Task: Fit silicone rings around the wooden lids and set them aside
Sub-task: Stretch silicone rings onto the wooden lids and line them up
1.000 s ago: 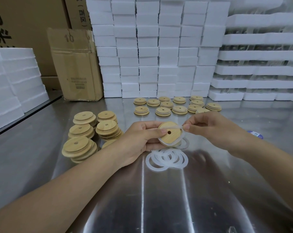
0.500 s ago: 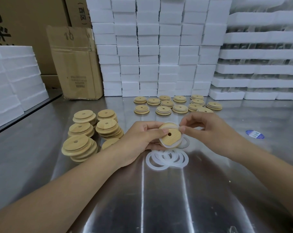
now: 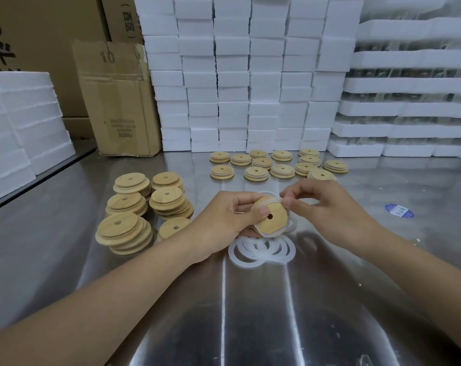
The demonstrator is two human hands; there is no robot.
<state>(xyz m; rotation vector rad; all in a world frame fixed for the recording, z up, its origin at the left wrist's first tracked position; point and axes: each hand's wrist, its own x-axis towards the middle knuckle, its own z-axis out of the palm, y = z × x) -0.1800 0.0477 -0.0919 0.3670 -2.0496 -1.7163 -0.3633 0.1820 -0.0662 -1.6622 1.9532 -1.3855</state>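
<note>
My left hand (image 3: 224, 220) grips a round wooden lid (image 3: 273, 223) with a small centre hole, thumb pressed on its face. A translucent silicone ring (image 3: 269, 200) lies partly round the lid's edge. My right hand (image 3: 319, 204) pinches that ring at the lid's upper right. Below the lid, several loose silicone rings (image 3: 261, 249) lie overlapped on the steel table. Stacks of bare wooden lids (image 3: 123, 231) stand to the left. Several lids with rings fitted (image 3: 256, 173) sit spread out behind my hands.
A steel table (image 3: 250, 313) carries everything. Walls of white foam blocks (image 3: 248, 75) rise at the back, with foam trays (image 3: 414, 107) to the right and foam slabs (image 3: 20, 122) to the left. A cardboard box (image 3: 118, 99) stands at back left. A blue sticker (image 3: 399, 210) lies at the right.
The lid has tilted in my left hand, and my right hand's pinch on the ring has shifted a little along the lid's upper edge. The piles on the table are unmoved.
</note>
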